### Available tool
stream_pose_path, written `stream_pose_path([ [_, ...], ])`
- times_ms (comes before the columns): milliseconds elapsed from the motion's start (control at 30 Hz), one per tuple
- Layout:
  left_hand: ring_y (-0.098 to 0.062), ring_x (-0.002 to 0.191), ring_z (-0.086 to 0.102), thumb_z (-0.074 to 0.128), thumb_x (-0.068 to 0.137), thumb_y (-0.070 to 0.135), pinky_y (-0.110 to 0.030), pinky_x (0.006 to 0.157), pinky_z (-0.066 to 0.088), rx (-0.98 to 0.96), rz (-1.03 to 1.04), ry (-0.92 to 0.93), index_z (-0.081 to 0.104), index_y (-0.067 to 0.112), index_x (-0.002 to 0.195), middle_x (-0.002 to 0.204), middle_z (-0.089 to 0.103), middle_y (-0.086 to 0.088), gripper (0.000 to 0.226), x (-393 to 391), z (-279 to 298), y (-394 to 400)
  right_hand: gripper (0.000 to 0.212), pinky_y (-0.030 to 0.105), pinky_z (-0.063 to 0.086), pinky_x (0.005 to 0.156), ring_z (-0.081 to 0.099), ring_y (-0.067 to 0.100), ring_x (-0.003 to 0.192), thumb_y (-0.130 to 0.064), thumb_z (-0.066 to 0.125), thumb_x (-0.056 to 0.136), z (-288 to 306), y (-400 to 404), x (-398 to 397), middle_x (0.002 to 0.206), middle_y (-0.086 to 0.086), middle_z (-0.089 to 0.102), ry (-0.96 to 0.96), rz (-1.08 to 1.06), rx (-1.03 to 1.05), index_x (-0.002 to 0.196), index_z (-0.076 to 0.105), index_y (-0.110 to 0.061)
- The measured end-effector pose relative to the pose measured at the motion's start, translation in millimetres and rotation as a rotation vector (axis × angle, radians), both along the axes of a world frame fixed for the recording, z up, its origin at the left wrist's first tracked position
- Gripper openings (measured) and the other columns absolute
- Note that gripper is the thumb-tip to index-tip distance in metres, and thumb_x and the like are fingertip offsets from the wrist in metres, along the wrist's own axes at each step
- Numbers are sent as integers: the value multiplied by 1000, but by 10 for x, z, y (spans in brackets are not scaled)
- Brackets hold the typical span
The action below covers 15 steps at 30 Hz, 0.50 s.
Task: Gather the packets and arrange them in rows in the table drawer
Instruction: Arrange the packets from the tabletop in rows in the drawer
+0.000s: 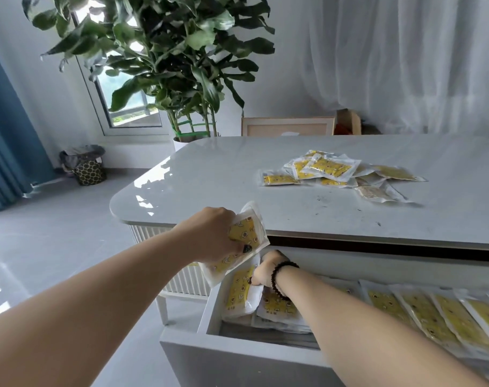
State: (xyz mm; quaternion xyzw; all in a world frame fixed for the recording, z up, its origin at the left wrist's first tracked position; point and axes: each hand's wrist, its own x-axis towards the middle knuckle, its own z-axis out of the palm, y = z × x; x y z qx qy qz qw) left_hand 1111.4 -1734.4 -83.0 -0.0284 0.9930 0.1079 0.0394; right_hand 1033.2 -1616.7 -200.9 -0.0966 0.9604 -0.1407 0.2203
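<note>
My left hand (213,235) grips a small stack of yellow-and-clear packets (247,233) above the left end of the open white drawer (182,347). My right hand (265,268), with a dark bead bracelet on its wrist, reaches into the drawer's left end and pinches the top of an upright packet (239,293). A row of packets (433,317) leans along the drawer to the right. A loose pile of packets (335,173) lies on the white tabletop (210,177).
A tall potted plant (165,65) stands behind the table's far left corner. A patterned basket (88,170) sits on the floor by the blue curtain (6,135). A wooden frame (288,126) and white curtains are behind the table.
</note>
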Motion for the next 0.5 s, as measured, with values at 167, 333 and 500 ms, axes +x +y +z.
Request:
stream_pose_path([
  [167,-20,81,60,64,85,44,-33,72,54,-1,16,7,57,19,102,91,57,1,31,10,14,-12,34,23,49,70,60,20,104,-33,70,82,-26,31,76,107,8,59,31,-118,-85,101,55,-9],
  [333,-21,83,61,65,84,44,-36,77,56,7,11,15,58,17,103,94,59,0,34,28,48,-56,53,26,48,76,60,22,106,-42,68,83,19,132,145,120,8,61,98,-105,-39,120,54,-6],
  [500,-21,86,64,67,83,42,-34,80,56,56,-51,-33,61,17,104,96,64,-1,34,83,108,-86,28,27,47,65,59,24,86,-30,50,95,337,332,237,101,10,60,115,16,-35,111,54,-8],
])
